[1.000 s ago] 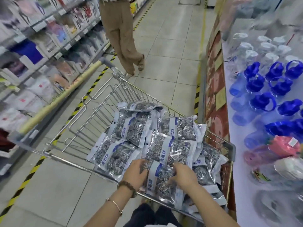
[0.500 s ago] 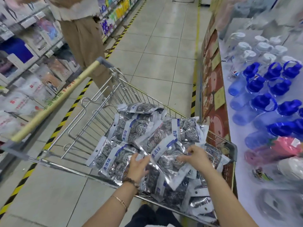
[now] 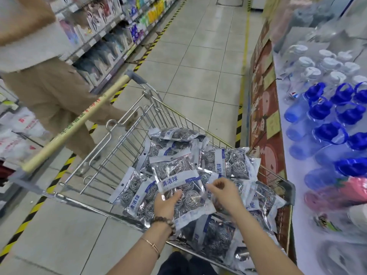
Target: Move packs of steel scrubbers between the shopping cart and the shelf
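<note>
Silvery scrubber pack (image 3: pixel 176 176) is lying over the pile (image 3: pixel 228 163) in the shopping cart (image 3: pixel 93 206), the left hand (image 3: pixel 165 203) gripping its near edge; the right hand (image 3: pixel 224 192) is curling beside it, grip unclear.

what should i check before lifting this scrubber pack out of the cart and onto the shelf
1. Left hand grip on the top pack: ok, thumb over its lower edge.
2. Right hand grip: cannot tell, fingers curl at the pack's right edge.
3. Pack free of the other packs in the cart: cannot tell.
4. Room on the shelf: not ok nearby, bottles crowd it.
5. Person beside the cart: ok, on its far side from the shelf.
</note>
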The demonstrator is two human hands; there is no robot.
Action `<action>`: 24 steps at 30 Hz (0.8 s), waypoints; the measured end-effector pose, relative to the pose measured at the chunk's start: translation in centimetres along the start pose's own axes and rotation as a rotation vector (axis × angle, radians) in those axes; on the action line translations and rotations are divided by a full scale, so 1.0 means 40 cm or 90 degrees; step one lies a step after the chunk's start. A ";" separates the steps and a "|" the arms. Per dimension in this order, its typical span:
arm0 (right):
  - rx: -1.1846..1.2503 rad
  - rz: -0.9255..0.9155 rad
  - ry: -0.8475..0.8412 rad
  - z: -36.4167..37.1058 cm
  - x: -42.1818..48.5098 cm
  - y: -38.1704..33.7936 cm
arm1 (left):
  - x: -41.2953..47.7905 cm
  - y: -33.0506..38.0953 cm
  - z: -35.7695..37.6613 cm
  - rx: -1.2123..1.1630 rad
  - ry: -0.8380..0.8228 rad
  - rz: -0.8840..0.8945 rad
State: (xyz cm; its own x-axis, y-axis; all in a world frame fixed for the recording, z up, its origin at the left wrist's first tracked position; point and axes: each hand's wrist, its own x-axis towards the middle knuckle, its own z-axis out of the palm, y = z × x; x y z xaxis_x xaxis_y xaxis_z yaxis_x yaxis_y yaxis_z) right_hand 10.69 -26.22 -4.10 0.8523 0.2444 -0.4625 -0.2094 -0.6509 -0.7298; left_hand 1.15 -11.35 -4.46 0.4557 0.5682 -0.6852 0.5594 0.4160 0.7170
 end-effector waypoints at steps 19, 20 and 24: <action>-0.466 0.113 -0.040 -0.059 0.022 0.120 | -0.023 0.006 0.015 0.114 -0.026 0.023; -0.426 0.122 -0.037 -0.069 0.016 0.120 | -0.026 0.009 0.018 0.119 -0.031 0.024; -0.173 0.178 0.041 -0.108 0.001 0.155 | -0.023 0.024 0.022 0.135 -0.050 0.037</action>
State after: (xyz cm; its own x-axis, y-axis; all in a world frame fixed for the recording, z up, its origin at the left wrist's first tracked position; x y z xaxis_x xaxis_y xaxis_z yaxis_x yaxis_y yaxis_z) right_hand 11.48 -33.34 -6.46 0.8101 -0.0092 -0.5862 -0.3111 -0.8542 -0.4165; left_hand 1.88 -12.11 -3.24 0.5393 0.5259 -0.6577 0.6604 0.2206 0.7178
